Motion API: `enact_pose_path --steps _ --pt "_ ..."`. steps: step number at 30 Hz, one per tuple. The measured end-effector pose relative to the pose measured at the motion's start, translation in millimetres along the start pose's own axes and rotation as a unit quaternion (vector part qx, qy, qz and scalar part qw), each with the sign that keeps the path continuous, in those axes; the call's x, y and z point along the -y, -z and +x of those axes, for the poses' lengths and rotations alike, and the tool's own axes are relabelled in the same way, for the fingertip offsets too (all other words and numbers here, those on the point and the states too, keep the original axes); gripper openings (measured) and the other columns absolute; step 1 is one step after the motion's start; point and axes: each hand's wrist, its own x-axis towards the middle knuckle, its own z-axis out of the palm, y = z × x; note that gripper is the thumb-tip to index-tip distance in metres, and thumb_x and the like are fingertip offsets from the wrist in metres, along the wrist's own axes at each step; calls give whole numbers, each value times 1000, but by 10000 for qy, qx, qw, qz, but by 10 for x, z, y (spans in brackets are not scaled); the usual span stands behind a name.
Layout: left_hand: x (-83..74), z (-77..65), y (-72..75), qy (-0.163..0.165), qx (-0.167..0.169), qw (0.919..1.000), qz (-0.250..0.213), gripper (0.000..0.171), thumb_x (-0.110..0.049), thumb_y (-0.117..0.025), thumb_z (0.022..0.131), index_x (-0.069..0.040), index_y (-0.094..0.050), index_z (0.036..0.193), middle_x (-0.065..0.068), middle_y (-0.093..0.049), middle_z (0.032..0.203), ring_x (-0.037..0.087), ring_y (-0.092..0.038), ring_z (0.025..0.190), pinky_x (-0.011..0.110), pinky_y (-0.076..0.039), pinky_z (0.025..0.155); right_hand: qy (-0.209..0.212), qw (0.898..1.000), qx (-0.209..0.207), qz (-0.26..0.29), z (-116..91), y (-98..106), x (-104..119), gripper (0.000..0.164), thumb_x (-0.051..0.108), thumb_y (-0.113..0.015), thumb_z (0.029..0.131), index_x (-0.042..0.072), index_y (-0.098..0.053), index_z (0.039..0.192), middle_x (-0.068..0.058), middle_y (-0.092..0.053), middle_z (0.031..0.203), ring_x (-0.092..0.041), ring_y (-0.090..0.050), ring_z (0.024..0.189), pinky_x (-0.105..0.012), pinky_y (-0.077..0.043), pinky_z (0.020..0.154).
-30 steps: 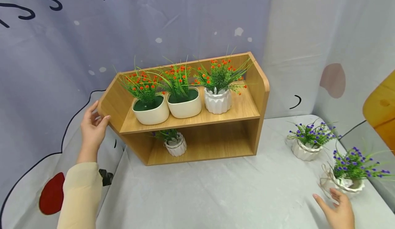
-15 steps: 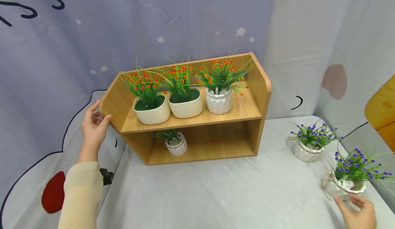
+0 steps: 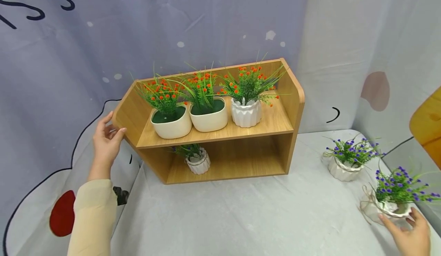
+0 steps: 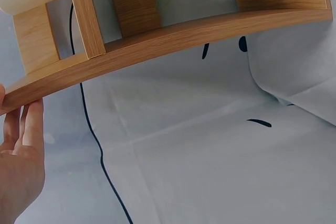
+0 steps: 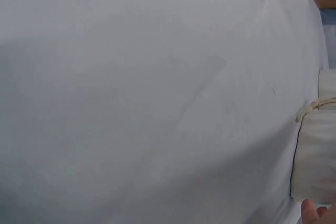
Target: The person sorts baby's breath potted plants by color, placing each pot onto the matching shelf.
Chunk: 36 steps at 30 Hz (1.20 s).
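At the left end of a two-tier wooden shelf, my left hand grips the edge of the side panel. In the left wrist view its fingers lie against that panel's outer face. At the far right stands a white fluted flowerpot with purple flowers and a twine bow. My right hand holds it at the near right side, thumb in front and fingers at the right rim. The right wrist view catches only fingertips beside the white pot.
Two cream oval planters and a white fluted pot, all with orange flowers, stand on the upper tier. A small purple-flowered pot sits below, at left. Another purple-flowered pot stands on the grey-white cloth, right of the shelf.
My right hand has moved rightward along the pot's front, and its fingers now spread round the right side. The left hand stays on the shelf panel. The view has shifted slightly.
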Motion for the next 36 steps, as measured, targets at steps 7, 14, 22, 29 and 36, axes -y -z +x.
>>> enact_pose_path --steps 7,14,22,29,36 --pt "50 8 -17 -69 16 9999 -117 64 4 -59 90 -22 -40 145 -15 -48 104 -5 -53 88 3 -46 74 -128 9992 361 107 50 72 92 79 25 -73 83 6 -32 147 15 -43 119 -16 -46 115 -32 -53 85" --pt "50 9 -7 -193 -48 9997 -144 64 6 -59 89 -22 -42 144 -14 -49 104 -5 -53 87 3 -46 74 174 9979 614 -77 162 91 40 84 24 -69 86 -7 -20 148 -26 -37 139 -33 -48 117 -36 -53 87" --pt "37 2 22 -173 -44 9997 -185 64 6 -59 89 -23 -42 143 -15 -49 104 -5 -53 88 3 -46 74 168 9971 733 -123 172 50 96 76 26 -70 86 -11 -30 139 -30 -40 130 -33 -51 110 -43 -52 71" --pt "29 3 35 -132 -123 9998 -104 64 5 -59 89 -24 -42 144 -15 -48 104 -5 -53 89 3 -46 74 460 9985 205 194 151 7 121 41 22 -77 79 7 -50 105 19 -42 83 11 -38 64 -16 -41 44" --pt "33 2 -2 -268 -33 9996 -124 63 5 -58 90 -20 -39 145 -14 -47 108 -5 -52 89 3 -45 75 -28 9987 -124 -485 236 -78 -61 67 31 -77 77 -9 -48 122 -23 -51 103 -23 -50 80 -29 -38 50"
